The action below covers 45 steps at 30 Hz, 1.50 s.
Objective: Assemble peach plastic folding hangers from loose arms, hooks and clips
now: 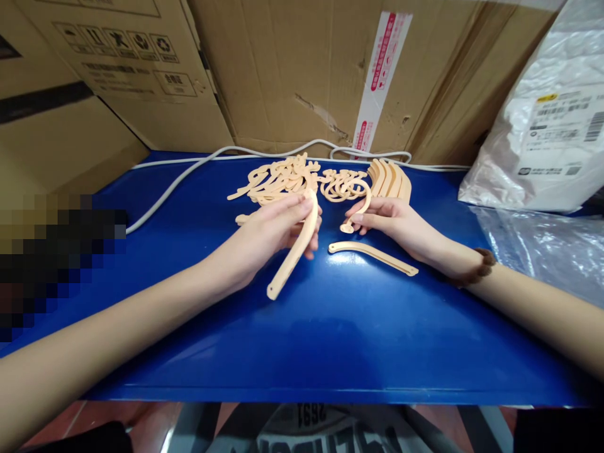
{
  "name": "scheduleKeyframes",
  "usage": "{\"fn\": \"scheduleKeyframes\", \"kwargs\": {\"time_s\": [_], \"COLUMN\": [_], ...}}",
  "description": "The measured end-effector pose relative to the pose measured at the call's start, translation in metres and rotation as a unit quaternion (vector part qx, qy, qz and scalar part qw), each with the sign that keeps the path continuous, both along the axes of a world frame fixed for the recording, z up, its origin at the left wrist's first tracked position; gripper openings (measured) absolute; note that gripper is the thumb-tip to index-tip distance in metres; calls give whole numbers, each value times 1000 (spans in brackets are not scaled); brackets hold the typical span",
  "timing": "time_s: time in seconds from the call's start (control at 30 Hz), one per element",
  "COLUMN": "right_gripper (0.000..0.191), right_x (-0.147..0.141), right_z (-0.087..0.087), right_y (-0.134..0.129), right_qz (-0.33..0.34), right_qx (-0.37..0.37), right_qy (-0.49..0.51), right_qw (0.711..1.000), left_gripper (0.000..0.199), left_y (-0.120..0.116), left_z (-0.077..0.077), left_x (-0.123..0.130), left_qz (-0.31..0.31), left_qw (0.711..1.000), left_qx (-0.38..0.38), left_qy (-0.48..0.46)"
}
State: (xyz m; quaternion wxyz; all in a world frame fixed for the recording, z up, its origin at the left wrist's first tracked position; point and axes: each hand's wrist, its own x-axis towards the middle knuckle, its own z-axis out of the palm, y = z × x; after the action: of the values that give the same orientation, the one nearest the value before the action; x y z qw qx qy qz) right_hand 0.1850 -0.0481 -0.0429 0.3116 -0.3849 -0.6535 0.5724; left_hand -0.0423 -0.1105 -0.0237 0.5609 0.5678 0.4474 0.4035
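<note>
My left hand (278, 229) is closed on a curved beige hanger arm (297, 246), whose holed lower end points down toward the table's front. Between the thumb and fingers of my right hand (389, 223) is a beige hanger hook (365, 196), its flat foot hanging low. Just below that hand, a loose slender hanger arm (372, 253) lies on the blue table. Behind both hands is a heap of beige hanger parts (278, 176), with a cluster of hooks (337, 182) beside it. A nested row of hanger arms (391, 179) sits behind my right hand.
Cardboard boxes (302, 75) wall off the back and left of the blue table (330, 352). A white cable (189, 168) runs along the rear. At the right stand a white parcel bag (523, 145) and a clear plastic bag (552, 242). Something pixelated covers the left edge.
</note>
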Motion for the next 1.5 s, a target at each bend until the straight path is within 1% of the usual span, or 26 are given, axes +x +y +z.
{"fn": "scheduleKeyframes", "kwargs": {"time_s": [0.03, 0.07, 0.1, 0.13, 0.17, 0.23, 0.27, 0.3, 0.33, 0.37, 0.5, 0.6, 0.7, 0.83, 0.97, 1.17, 1.23, 1.4, 1.5], "right_gripper": [23, 23, 24, 24, 24, 25, 26, 28, 30, 31, 25, 22, 18, 17, 24, 32, 35, 55, 58], "right_x": [0, 1, 1, 1, 1, 1, 1, 1, 2, 2, 2, 1, 2, 2, 2, 2, 2, 3, 4], "right_z": [0, 0, -1, -1, -1, -2, -2, -3, -3, -3, -3, -3, -3, -3, -3, -2, -2, -2, -3], "right_y": [1, 1, 2, 2, 2, 2, 2, 3, 3, 3, 2, 2, 1, 2, 2, 2, 2, 3, 3], "right_qz": [1, 1, 1, 0, 0, 0, 1, 2, 2, 3, -4, -10, 1, 5, -3, -17, -22, -20, -13], "right_qx": [0, 0, -1, 0, 0, 3, 3, 2, 3, 3, 9, 12, 13, 6, -4, -24, -27, -30, -24], "right_qy": [-4, -5, -4, 1, 8, 21, 28, 32, 36, 39, 35, 29, 31, 38, 50, 85, 85, 85, 82], "right_qw": [1000, 1000, 1000, 1000, 1000, 1000, 1000, 999, 999, 999, 999, 999, 999, 999, 999, 996, 996, 996, 996], "left_gripper": [26, 29, 31, 34, 36, 39, 40, 41, 42, 42, 41, 40, 38, 35, 36, 36, 36, 36, 34], "left_y": [-1, -3, -4, -6, -7, -9, -10, -10, -10, -10, -7, -6, -7, -9, -9, -9, -10, -9, -8], "left_z": [-1, -1, -2, -3, -5, -9, -11, -14, -17, -19, -24, -24, -23, -23, -26, -26, -26, -25, -27], "left_x": [1, 1, 1, 1, 1, 1, 1, 1, 1, 1, 2, 2, 4, 5, 5, 6, 6, 6, 5], "left_qz": [1, -4, -12, -20, -24, -13, -2, 9, 17, 21, 9, -14, -30, -40, -50, -44, -45, -51, -52], "left_qw": [1000, 997, 989, 971, 940, 849, 805, 773, 755, 746, 747, 747, 745, 744, 744, 727, 727, 730, 734], "left_qx": [6, 30, 74, 134, 201, 323, 363, 389, 403, 410, 399, 380, 366, 380, 397, 398, 394, 380, 388], "left_qy": [26, 67, 124, 195, 275, 418, 468, 501, 517, 524, 532, 546, 557, 548, 535, 558, 560, 566, 555]}}
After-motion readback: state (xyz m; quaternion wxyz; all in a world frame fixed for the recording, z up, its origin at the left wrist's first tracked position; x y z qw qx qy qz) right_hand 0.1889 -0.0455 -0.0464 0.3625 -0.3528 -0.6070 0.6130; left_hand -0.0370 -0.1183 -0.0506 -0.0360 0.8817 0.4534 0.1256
